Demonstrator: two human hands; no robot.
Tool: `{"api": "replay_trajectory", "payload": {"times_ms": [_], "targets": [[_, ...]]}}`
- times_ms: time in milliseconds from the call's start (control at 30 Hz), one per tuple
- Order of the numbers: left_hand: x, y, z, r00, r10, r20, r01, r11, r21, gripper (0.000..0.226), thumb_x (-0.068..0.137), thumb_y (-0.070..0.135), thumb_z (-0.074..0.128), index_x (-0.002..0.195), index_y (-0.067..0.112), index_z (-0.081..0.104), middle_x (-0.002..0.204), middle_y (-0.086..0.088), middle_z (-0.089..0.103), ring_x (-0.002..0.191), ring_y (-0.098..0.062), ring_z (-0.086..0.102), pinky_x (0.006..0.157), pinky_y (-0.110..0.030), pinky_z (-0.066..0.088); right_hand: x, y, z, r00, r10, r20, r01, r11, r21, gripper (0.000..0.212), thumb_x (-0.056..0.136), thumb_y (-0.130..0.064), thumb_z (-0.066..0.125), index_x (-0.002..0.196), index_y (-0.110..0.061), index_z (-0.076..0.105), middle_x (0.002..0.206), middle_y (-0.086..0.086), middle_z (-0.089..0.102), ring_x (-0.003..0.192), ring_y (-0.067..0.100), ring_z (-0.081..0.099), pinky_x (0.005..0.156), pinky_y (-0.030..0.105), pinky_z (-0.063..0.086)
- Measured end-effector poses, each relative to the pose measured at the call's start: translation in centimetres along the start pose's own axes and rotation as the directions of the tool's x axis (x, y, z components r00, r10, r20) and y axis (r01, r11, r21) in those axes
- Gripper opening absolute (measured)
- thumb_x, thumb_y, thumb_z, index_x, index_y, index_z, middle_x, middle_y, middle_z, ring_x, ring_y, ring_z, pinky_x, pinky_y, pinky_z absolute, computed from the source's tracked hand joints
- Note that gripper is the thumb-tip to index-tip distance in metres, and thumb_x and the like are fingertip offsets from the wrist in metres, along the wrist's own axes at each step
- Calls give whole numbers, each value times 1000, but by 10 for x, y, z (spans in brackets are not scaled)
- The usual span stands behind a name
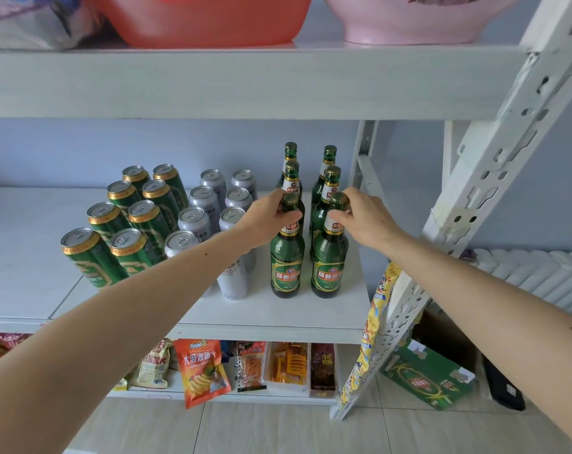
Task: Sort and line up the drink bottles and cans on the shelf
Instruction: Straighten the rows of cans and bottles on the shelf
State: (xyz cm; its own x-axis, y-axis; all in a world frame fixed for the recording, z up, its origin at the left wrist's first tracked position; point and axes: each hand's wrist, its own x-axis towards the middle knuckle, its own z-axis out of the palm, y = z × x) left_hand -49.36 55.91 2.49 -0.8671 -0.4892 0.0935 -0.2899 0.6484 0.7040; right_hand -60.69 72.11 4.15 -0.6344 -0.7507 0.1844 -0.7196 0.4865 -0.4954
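On the white middle shelf (297, 309) stand two rows of green beer bottles at the right. My left hand (271, 214) grips the neck of the front left bottle (287, 267). My right hand (363, 214) pinches the neck of the front right bottle (329, 270), just below its gold cap. Both bottles stand upright on the shelf. To the left are two rows of silver cans (209, 198) and, further left, two rows of green cans (140, 214). My left forearm hides part of the front cans.
A white slotted upright (468, 178) slants down the right side. The shelf above holds a red basin (206, 18) and a pink basin (419, 18). Snack packets (201, 371) fill the shelf below; a green carton (425, 378) lies on the floor.
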Motion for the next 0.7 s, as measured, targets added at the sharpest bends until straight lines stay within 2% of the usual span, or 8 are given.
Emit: {"api": "replay_trajectory", "payload": {"times_ms": [133,267,400,467,567,633,700], "targets": [[1,-4,0,1000,2,5,-1,998,-59,39,90,29,63,122,10,51,107,-4,64,98,-20,62,82,-29,50,0,2,0,999,22,34,-22,1000,0,31,95,-32,57,116,-10,51,112,9,64,102,26,61,86,40,51],[3,-4,-8,1000,14,-17,-16,993,-120,49,88,41,63,126,13,50,115,2,61,106,-13,58,91,-29,47,3,4,-5,999,31,-12,-31,999,29,43,93,-46,54,118,-11,52,113,4,64,102,22,61,81,33,49],[7,4,-18,995,19,-96,-39,978,-204,42,95,40,53,123,9,53,113,0,63,104,-14,59,87,-24,45,13,5,-14,994,46,-95,-39,996,77,52,94,-55,46,120,-10,54,122,4,63,112,22,59,92,38,48],[12,8,-22,987,8,-160,-37,983,-179,39,98,41,47,119,9,54,109,-2,63,98,-15,58,81,-24,43,23,6,-16,988,48,-147,-38,997,71,49,95,-53,43,117,-11,56,119,4,63,111,23,59,92,43,49],[24,13,-25,975,-15,-221,-8,995,-103,32,101,39,39,103,12,55,94,-7,57,84,-20,50,74,-29,37,40,2,-17,979,70,-193,-53,994,96,44,98,-46,44,121,-10,55,124,5,61,114,23,56,94,42,47],[36,12,-24,978,-42,-205,23,995,-92,35,101,39,39,111,12,58,105,-8,61,94,-23,54,80,-32,40,52,-1,-17,975,94,-202,-71,990,121,43,99,-40,46,127,-8,53,130,6,58,119,23,54,96,37,45],[51,8,-23,980,-66,-186,48,994,-101,43,99,40,44,132,14,52,132,-5,57,119,-23,52,95,-33,40,64,-2,-17,974,132,-185,-103,982,157,45,98,-36,50,134,-8,49,137,8,53,124,24,50,98,35,41]]}}
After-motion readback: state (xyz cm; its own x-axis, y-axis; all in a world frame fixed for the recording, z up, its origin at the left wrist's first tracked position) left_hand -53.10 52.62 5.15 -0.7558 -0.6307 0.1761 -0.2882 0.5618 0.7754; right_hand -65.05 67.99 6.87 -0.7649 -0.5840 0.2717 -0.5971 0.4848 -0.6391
